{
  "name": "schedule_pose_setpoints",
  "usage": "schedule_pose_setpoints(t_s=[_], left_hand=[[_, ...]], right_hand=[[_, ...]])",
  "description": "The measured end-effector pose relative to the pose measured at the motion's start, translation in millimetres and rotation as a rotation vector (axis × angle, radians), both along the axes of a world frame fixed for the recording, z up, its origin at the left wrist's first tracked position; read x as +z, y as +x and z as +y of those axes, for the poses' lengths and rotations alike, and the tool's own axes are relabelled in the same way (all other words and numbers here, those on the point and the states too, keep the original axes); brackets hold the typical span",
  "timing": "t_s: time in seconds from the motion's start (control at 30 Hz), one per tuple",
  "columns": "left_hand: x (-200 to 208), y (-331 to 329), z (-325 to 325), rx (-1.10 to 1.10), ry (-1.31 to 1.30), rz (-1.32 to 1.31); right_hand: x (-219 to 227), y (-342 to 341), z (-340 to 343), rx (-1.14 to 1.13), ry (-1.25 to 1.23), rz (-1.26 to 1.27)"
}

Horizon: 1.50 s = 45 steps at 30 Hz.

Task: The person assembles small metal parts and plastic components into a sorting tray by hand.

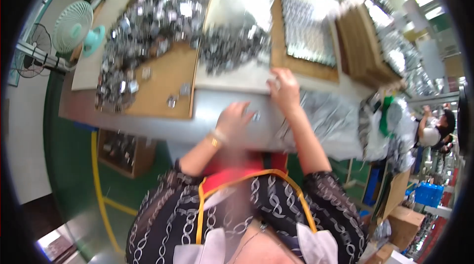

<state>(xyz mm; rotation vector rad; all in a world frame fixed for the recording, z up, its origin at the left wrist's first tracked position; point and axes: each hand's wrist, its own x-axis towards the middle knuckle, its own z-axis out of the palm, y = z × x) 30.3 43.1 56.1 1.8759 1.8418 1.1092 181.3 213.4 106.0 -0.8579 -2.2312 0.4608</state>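
Observation:
My left hand (233,120) is over the table's metal front edge, its thumb and fingers apart and slightly blurred. Just beyond its fingertips is a small shiny metal piece (256,116), apart from the hand. My right hand (285,89) is beside the near left corner of a brown board (316,72), fingers curled in a pinch. Something small and pale may be between them, too small to name. Neat rows of small metal parts (308,32) stand on that board. A loose heap of similar parts (234,46) lies left of it.
To the left, a large brown tray (165,83) holds many scattered metal pieces. Stacked brown boards (363,41) stand at the right, above clear plastic sheeting (328,121). A mint-coloured fan (74,27) is at the far left. Another person (434,128) works at the far right.

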Motion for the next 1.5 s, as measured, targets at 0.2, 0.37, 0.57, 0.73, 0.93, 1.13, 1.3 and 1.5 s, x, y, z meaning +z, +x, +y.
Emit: schedule_pose_setpoints(t_s=[0.2,0.37,0.57,0.73,0.93,1.13,1.3,1.5], left_hand=[[-11,-2,-18,0.081,-0.126,-0.090],[35,-12,-15,0.120,-0.037,-0.276],[33,-12,3,-0.073,-0.146,-0.752],[42,-1,-8,-0.222,-0.330,-1.044],[43,-5,-15,-0.285,-0.352,-1.322],[41,-5,-10,-0.179,-0.219,-1.416],[28,-5,-5,-0.112,-0.163,-1.452],[30,-21,-1,-0.161,-0.214,-1.439]], right_hand=[[-72,2,58,-0.005,0.150,-0.154],[-48,11,49,0.107,-0.433,0.051],[26,26,-23,0.354,-1.013,-0.205],[49,40,-76,0.182,-1.261,0.170],[35,39,-82,0.084,-1.281,0.263],[24,17,-86,-0.028,-1.313,0.387],[14,-3,-94,-0.117,-1.311,0.529],[21,4,-70,0.039,-1.276,0.336]])
